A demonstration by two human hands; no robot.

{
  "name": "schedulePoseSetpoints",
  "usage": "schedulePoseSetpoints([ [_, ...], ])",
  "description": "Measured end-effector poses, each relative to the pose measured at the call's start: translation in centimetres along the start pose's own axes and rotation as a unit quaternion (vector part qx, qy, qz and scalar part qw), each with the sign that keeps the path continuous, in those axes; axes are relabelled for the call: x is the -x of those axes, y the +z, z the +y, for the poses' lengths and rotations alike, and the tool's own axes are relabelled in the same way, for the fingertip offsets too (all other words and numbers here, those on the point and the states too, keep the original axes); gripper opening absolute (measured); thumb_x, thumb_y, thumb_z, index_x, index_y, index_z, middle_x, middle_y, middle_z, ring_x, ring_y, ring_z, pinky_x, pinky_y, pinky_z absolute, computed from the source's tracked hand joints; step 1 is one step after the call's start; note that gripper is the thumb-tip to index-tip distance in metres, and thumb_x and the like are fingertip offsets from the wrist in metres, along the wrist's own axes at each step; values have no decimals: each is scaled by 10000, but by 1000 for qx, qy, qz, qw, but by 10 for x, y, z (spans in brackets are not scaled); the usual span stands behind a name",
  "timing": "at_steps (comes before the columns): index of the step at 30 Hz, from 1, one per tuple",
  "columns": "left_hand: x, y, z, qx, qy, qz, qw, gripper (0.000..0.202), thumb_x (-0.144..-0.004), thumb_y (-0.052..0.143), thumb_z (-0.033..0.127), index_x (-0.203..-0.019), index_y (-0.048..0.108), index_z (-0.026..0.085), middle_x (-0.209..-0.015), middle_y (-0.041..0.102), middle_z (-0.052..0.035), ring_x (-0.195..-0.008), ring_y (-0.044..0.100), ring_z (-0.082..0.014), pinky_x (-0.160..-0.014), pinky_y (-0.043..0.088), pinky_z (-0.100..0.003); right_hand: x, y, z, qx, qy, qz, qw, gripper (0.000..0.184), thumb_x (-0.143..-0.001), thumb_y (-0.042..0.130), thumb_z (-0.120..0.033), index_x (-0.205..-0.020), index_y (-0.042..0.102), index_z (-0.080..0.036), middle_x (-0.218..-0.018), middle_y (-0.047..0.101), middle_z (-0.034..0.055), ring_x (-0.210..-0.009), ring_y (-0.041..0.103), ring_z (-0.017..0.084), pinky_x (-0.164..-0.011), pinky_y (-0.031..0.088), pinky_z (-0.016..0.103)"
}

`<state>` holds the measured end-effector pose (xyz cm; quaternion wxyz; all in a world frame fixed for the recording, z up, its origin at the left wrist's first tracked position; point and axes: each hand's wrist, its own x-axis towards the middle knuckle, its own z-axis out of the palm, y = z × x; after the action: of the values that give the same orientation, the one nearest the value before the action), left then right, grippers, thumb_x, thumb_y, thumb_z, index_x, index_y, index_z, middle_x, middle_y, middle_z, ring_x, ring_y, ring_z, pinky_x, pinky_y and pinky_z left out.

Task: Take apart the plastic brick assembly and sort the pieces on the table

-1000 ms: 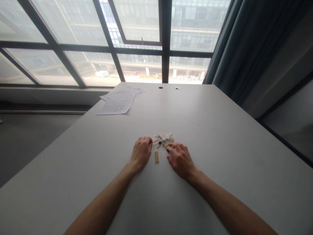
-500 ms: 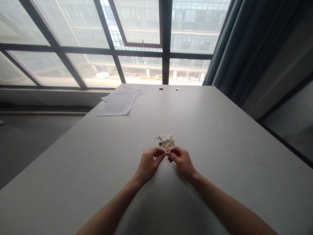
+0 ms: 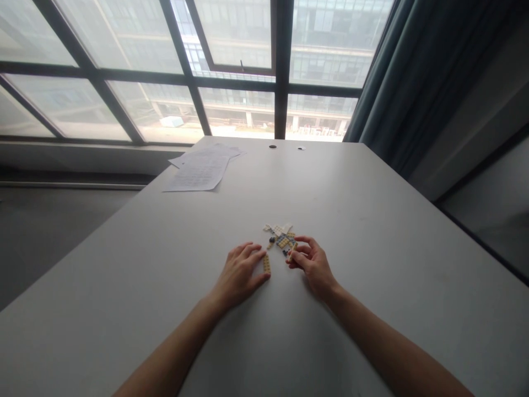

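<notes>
My left hand (image 3: 243, 272) rests low over the table, thumb at the near end and index finger at the far end of a long tan building-block plate (image 3: 266, 263), studs facing up. To its right, my right hand (image 3: 313, 266) pinches a thin tan building-block plate (image 3: 293, 251) on edge between thumb and fingers. Just beyond both hands lies a small pile of building-block plates (image 3: 283, 240) in white, tan and grey. A small dark piece (image 3: 271, 240) sits at the pile's left side. Another dark piece (image 3: 285, 252) is close to my right fingertips, partly hidden.
The white table (image 3: 363, 220) stretches toward the windows. Printed paper sheets (image 3: 200, 171) lie at its far left, and two cable holes (image 3: 273, 147) are near the far edge. A dark curtain (image 3: 384, 77) hangs at the right.
My hands were together at one piece and have moved apart. The left has shifted left and nearer, with a tan plate at its fingers; the right keeps a tan plate, now held on edge.
</notes>
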<state>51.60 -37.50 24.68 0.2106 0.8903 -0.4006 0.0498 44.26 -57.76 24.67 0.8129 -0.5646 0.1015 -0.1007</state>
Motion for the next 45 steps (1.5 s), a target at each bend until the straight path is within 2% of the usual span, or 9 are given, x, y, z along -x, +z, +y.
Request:
schedulePoseSetpoints([
  [7, 2, -2, 2, -6, 8, 4, 1000, 390, -794, 622, 431, -1140, 604, 253, -1241, 575, -74, -1218, 445, -281, -1036, 332, -453, 5, 2, -7, -31, 81, -27, 996, 414, -615, 764, -249, -1006, 644, -187, -913, 666, 42, -700, 609, 126, -623, 484, 255],
  [14, 4, -11, 11, -54, -13, 46, 997, 423, -678, 700, 571, -859, 618, 198, -1022, 626, -101, -1074, 507, -312, -972, 353, -470, 8, 2, -11, -98, 152, -59, 982, 526, -491, 802, -106, -997, 680, -186, -968, 679, 31, -724, 596, 97, -689, 481, 217],
  [19, 5, -12, 7, 0, 66, 5, 998, 179, -862, 560, 346, -986, 614, 229, -1064, 629, -67, -1059, 519, -228, -942, 372, -384, 7, -1, -14, -121, 160, -75, 977, 550, -477, 829, -90, -1000, 695, -196, -999, 680, 28, -748, 598, 89, -728, 478, 204],
  [24, 6, -8, 7, -2, 79, -1, 997, 214, -931, 424, 252, -861, 623, 216, -882, 644, -52, -881, 544, -187, -835, 399, -335, 6, -7, -15, -187, 151, -93, 966, 425, -595, 845, -310, -976, 708, -179, -956, 683, 47, -672, 566, 91, -655, 483, 218],
  [30, 7, -7, 6, 19, 60, -3, 998, 170, -886, 525, 328, -966, 606, 201, -767, 610, -33, -775, 538, -185, -769, 421, -326, 5, -12, -10, -244, 152, -117, 951, 445, -721, 715, -548, -920, 710, -150, -872, 682, 68, -700, 572, 118, -683, 481, 251],
  [33, 7, -13, 0, 57, 50, -11, 997, 191, -847, 546, 274, -1015, 603, 203, -785, 610, -29, -785, 543, -183, -796, 429, -331, 5, -12, -11, -145, 115, -116, 976, 446, -711, 717, -551, -954, 698, -178, -878, 670, 54, -709, 565, 131, -694, 468, 275],
  [36, 7, -20, -8, 81, 60, -24, 995, 352, -745, 507, 127, -1071, 603, 217, -990, 629, -50, -962, 533, -209, -909, 408, -366, 9, -9, -13, 139, 28, -122, 982, 444, -642, 803, -424, -1010, 680, -209, -884, 645, 33, -736, 544, 152, -719, 457, 301],
  [41, 8, -19, -14, 47, 75, -40, 995, 531, -665, 496, 113, -1161, 601, 270, -1239, 554, -39, -1187, 427, -259, -1021, 336, -439, 20, 0, -9, 506, -155, -135, 838, 488, -684, 775, -267, -1143, 630, -188, -1087, 596, 83, -1041, 487, 237, -958, 390, 390],
  [45, 9, -14, -11, 28, 86, -41, 995, 493, -700, 523, 141, -1161, 612, 292, -1258, 552, -28, -1230, 404, -264, -1042, 320, -444, 23, 3, -6, 568, -168, -148, 792, 531, -714, 754, -309, -1202, 594, -172, -1105, 578, 90, -1055, 478, 242, -969, 390, 390],
])
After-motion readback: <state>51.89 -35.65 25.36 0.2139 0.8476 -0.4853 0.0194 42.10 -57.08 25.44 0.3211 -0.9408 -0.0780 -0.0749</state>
